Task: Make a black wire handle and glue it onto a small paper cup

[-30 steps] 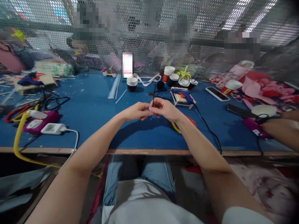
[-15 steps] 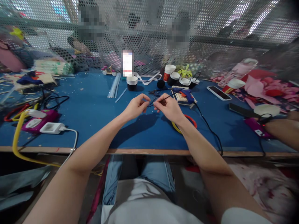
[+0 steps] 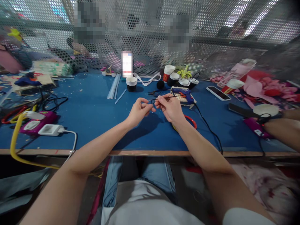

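Observation:
Above the middle of the table, my two hands meet over a thin black wire (image 3: 172, 97). My right hand (image 3: 170, 107) pinches it between thumb and fingertips, and its long end sticks out to the right. My left hand (image 3: 140, 112) is closed with thumb and fingers together at the wire's other end, where a short piece looks bent; the fingertips partly hide it. Just beyond my right hand lie a blue glue gun (image 3: 185, 93) on a small stick frame and a pair of pliers (image 3: 153, 92). A black-and-white paper cup (image 3: 131, 84) stands beyond my left hand.
Several cups with black wire handles (image 3: 184, 82) stand at the back beside a red cup (image 3: 168, 73). Clear glue sticks (image 3: 113, 86) lie left of centre. A purple power strip (image 3: 38, 122) sits left; a phone (image 3: 218, 93) lies right. Another person's arm (image 3: 284, 129) reaches in from the right.
My right hand has turned, its fingers now higher on the wire, which lies flatter. My left hand has moved slightly down and its fingertips have shifted right.

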Demonstrator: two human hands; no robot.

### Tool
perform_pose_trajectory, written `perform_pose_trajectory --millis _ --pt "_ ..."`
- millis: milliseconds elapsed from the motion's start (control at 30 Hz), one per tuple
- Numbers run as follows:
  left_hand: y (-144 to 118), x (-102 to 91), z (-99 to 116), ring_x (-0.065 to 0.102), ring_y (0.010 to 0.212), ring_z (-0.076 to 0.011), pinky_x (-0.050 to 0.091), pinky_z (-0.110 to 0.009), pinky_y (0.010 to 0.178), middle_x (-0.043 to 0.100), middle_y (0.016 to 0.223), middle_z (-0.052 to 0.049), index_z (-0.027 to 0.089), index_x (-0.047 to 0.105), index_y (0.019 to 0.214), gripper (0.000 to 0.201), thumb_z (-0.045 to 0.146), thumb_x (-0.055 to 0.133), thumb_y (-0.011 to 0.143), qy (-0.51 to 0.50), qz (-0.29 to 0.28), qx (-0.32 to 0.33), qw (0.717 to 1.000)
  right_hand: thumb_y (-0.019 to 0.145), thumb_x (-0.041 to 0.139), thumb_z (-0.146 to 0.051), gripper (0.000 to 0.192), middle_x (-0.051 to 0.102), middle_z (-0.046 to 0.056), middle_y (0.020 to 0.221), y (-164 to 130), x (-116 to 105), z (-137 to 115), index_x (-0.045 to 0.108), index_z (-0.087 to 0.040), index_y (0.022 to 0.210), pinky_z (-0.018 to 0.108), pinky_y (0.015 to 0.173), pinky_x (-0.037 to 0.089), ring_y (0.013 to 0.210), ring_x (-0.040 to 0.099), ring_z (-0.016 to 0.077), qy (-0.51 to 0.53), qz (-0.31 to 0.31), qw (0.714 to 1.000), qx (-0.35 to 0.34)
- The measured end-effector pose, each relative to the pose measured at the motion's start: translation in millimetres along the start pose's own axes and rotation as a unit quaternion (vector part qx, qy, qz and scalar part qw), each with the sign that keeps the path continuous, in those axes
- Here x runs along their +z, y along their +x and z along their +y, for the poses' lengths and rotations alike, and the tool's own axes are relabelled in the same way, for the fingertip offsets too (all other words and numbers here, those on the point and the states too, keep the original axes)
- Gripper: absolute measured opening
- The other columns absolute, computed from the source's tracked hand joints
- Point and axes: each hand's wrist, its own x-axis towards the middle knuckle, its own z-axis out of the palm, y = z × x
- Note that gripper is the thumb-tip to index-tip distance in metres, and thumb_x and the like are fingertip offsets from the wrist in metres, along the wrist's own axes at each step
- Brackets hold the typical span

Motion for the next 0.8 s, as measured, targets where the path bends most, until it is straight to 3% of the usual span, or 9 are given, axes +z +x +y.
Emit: perform_pose_trajectory --millis 167,300,433,600,800 --pt "2.8 -6.4 4.3 0.03 0.038 -0.0003 0.021 -0.018 0.04 0.062 0.064 0.001 0.015 0.05 0.087 0.017 0.026 0.059 0.077 -0.001 -0.031 -0.008 0.999 0.062 0.074 -0.035 0.03 0.062 -0.004 0.063 0.6 -1.5 -3.1 0.05 -0.019 0.071 0.019 0.052 0.049 0.057 0.058 0.0074 0.044 -0.031 0.997 0.047" --pt "2.9 -7.7 4.1 0.032 0.039 -0.0015 0.019 -0.018 0.04 0.059 0.059 0.003 0.017 0.053 0.091 0.021 0.03 0.06 0.077 0.021 -0.045 -0.001 0.999 0.065 0.072 -0.035 0.028 0.059 -0.004 0.062 1.5 -2.1 -3.6 0.049 -0.02 0.07 0.019 0.051 0.048 0.056 0.056 0.0067 0.038 -0.049 0.995 0.075" --pt "4.9 -11.9 6.8 0.036 0.043 -0.0029 0.022 -0.019 0.042 0.053 0.055 0.004 0.016 0.054 0.079 0.021 0.036 0.06 0.075 0.081 -0.051 0.014 0.995 0.064 0.072 -0.035 0.028 0.059 -0.004 0.061 2.4 -5.1 -3.9 0.049 -0.019 0.07 0.019 0.049 0.047 0.054 0.056 0.0068 0.029 -0.077 0.993 0.084" --pt "12.1 -27.4 17.0 0.042 0.053 -0.005 0.03 -0.02 0.05 0.051 0.061 0.001 0.013 0.056 0.071 0.019 0.031 0.059 0.074 0.224 -0.067 0.063 0.97 0.063 0.073 -0.034 0.029 0.061 -0.002 0.057 1.5 -10.9 -6.3 0.049 -0.019 0.07 0.022 0.046 0.046 0.05 0.057 0.0096 -0.061 -0.084 0.995 0.002" --pt "11.1 -29.3 15.4 0.04 0.052 -0.0063 0.029 -0.02 0.05 0.053 0.06 0.0 0.013 0.058 0.07 0.018 0.03 0.055 0.075 0.352 -0.032 0.114 0.929 0.072 0.065 -0.039 0.024 0.06 -0.001 0.058 -4.4 -8.1 -2.9 0.051 -0.02 0.072 0.026 0.051 0.05 0.055 0.062 0.0137 -0.253 -0.034 0.96 -0.114"
